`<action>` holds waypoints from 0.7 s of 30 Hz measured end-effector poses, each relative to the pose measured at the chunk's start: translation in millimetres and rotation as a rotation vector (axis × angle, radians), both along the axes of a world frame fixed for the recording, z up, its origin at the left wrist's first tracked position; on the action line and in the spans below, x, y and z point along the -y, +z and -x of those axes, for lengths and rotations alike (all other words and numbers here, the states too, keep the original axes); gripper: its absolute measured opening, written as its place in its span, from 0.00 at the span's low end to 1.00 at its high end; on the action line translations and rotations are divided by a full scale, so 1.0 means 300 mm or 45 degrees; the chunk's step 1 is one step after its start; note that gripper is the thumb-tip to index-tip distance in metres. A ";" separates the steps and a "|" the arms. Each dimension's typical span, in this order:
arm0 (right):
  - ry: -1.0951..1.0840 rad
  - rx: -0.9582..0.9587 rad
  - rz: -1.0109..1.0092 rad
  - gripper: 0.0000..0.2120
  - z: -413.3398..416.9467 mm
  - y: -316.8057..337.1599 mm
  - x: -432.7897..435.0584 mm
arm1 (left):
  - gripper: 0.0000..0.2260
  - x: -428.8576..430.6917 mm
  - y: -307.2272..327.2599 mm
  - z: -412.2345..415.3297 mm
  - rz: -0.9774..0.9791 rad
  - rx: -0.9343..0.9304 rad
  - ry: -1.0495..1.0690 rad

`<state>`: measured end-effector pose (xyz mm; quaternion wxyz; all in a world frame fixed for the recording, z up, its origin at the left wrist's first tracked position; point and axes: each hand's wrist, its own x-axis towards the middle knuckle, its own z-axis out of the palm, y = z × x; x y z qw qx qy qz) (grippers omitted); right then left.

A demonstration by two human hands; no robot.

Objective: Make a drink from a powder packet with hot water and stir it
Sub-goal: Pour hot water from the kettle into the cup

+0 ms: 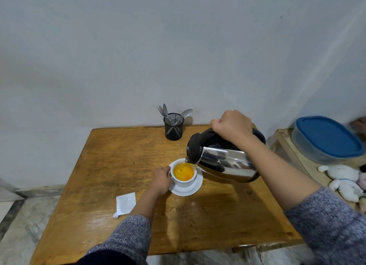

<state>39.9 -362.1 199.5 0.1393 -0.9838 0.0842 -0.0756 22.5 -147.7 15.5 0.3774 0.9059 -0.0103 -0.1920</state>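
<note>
A white cup [186, 182] stands on a white saucer [193, 190] near the middle of the wooden table [111, 159]. Orange liquid fills the cup. My left hand [161, 180] grips the cup's handle on its left side. My right hand [232, 126] is closed on the black handle of a steel kettle [227, 162], which is tilted with its spout over the cup's rim. A thin stream falls from the spout into the orange drink. A torn white powder packet [125, 204] lies flat on the table, left of my left forearm.
A black mesh holder [173, 129] with a fork and spoons stands at the table's back edge against the wall. To the right, a lower stand carries a blue-lidded container [326, 139] and soft toys [343, 180]. Tiled floor lies left of the table.
</note>
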 end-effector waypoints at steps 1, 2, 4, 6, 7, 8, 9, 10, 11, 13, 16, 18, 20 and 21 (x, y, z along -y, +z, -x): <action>-0.051 0.009 -0.066 0.18 0.005 -0.006 0.026 | 0.15 -0.001 -0.001 0.002 0.001 0.001 0.014; -0.108 0.018 -0.138 0.18 0.010 -0.012 0.055 | 0.15 0.001 -0.002 0.004 0.004 0.005 0.026; -0.250 0.027 -0.305 0.17 0.024 -0.022 0.114 | 0.15 0.003 -0.005 0.012 0.020 0.020 0.039; -0.412 0.057 -0.480 0.18 0.039 -0.030 0.174 | 0.14 0.002 -0.009 0.015 0.042 0.042 0.048; -0.494 0.084 -0.573 0.18 0.048 -0.030 0.201 | 0.14 0.001 -0.011 0.013 0.052 0.053 0.052; -0.575 0.113 -0.673 0.18 0.056 -0.032 0.227 | 0.14 0.000 -0.015 0.012 0.060 0.061 0.057; -0.648 0.146 -0.780 0.17 0.065 -0.036 0.252 | 0.14 0.000 -0.017 0.012 0.067 0.072 0.060; -0.714 0.173 -0.887 0.17 0.075 -0.042 0.275 | 0.14 0.002 -0.022 0.014 0.078 0.089 0.062; -0.779 0.200 -0.989 0.17 0.085 -0.049 0.298 | 0.13 0.003 -0.028 0.017 0.091 0.108 0.064; -0.890 0.284 -1.157 0.19 0.103 -0.066 0.343 | 0.13 0.008 -0.040 0.023 0.111 0.143 0.067; -1.020 0.445 -1.273 0.14 0.129 -0.082 0.382 | 0.13 0.018 -0.051 0.022 0.108 0.196 0.073; -1.084 0.539 -1.281 0.13 0.143 -0.096 0.396 | 0.13 0.025 -0.057 0.021 0.106 0.225 0.075; -1.149 0.638 -1.300 0.14 0.151 -0.116 0.410 | 0.13 0.029 -0.062 0.026 0.100 0.235 0.081; -1.188 0.678 -1.311 0.14 0.153 -0.128 0.418 | 0.13 0.028 -0.066 0.027 0.095 0.243 0.084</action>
